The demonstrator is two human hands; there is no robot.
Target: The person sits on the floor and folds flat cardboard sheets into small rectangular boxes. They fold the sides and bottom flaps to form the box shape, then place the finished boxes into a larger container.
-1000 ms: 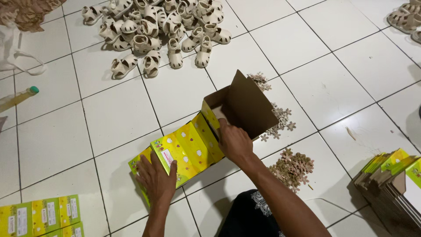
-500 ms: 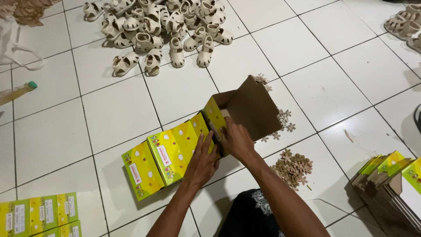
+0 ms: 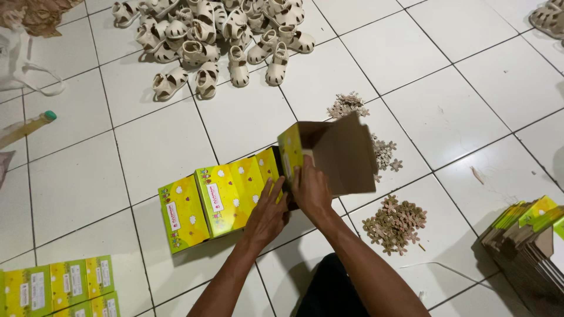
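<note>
1. Cardboard fills the middle of the view: a yellow-green printed box blank, partly folded, lies on the white tiled floor, with its brown inner flap standing up at the right end.
2. The left hand lies flat on the blank's printed panel, fingers spread and pointing toward 12 o'clock; it presses rather than clamps.
3. The right hand sits just beside the left, touching the fold where the upright flap meets the flat panels; its fingers are pressed against the card, and whether they curl round an edge cannot be told.
4. The two hands are close together, nearly touching, at the centre of the blank.
5. At 12 o'clock from the hands, well apart, is a heap of small cream sandals.
6. At 1 o'clock, just behind the flap, are scattered small brown flower-shaped pieces; a second cluster of flower pieces lies at 3 o'clock, near the right forearm.
7. At 4 o'clock, by the frame's edge, stands a stack of flat box blanks.
8. At 8 o'clock, in the lower left corner, lie more flat printed blanks.
9. At 10 o'clock, by the left edge, lies a bottle with a green cap.
</note>
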